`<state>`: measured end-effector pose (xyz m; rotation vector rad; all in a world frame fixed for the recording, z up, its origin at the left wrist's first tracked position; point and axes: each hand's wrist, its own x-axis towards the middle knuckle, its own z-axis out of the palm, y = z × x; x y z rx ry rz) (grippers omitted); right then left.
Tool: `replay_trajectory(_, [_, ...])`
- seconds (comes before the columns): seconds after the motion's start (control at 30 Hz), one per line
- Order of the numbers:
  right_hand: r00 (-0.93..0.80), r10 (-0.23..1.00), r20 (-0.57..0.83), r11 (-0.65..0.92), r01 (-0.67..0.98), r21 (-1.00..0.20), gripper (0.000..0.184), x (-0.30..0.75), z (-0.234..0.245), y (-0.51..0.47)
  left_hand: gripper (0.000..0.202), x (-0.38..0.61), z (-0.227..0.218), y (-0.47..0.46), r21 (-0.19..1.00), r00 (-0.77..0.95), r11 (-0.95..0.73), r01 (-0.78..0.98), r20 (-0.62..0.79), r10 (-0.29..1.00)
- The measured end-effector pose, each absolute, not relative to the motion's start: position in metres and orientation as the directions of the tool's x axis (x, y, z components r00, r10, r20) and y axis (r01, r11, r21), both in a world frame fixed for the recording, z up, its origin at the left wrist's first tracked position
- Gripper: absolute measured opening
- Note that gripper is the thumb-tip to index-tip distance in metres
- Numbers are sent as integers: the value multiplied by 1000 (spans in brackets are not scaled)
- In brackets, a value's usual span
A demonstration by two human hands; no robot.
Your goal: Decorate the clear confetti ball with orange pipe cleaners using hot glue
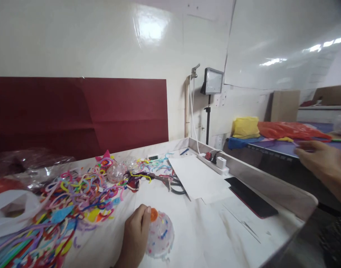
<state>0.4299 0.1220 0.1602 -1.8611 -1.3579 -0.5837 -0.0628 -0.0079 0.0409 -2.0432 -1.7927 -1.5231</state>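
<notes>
My left hand (135,232) is closed at the left side of a clear dome-like ball (161,236) speckled with coloured bits. Its thumb and index finger press against an orange round piece (153,214) on top of the ball, which rests on the white tabletop. Out past the table's right edge, my right hand (322,165) is raised and smeared by motion, so its grip cannot be made out. A second clear speckled ball (116,172) sits among coloured strips (83,193). Scissors (170,180) with dark handles lie behind the ball I hold.
White paper sheets (201,178), a black phone (252,197) and a power strip (213,163) lie on the right half. A raised edge (260,175) borders the table. A white plastic bag (12,212) is at left, and a lamp (213,81) stands behind.
</notes>
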Motion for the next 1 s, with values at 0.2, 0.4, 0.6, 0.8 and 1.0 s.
replay_trajectory(0.2, [-109, 819, 563, 436, 756, -488, 19, 274, 139, 86, 36, -59, 43, -11, 556, -112, -346, 755, 630, 768])
replay_trajectory(0.4, [-627, 710, 322, 558, 222, -799, 20, 137, 93, 43, 37, -55, 43, -15, 555, -62, -371, 744, 611, 789])
replay_trajectory(0.6, [-641, 720, 265, 426, 107, -898, 30, 98, 65, 44, 37, -57, 44, -15, 571, -52, -393, 721, 610, 791])
replay_trajectory(0.8, [-536, 795, 284, 380, 75, -922, 30, 97, 64, 41, 36, -56, 45, -16, 693, -93, -343, 635, 509, 856])
replay_trajectory(1.0, [-501, 825, 261, 290, -21, -957, 43, 88, 59, 38, 41, -57, 44, -13, 738, -149, -308, 600, 481, 864])
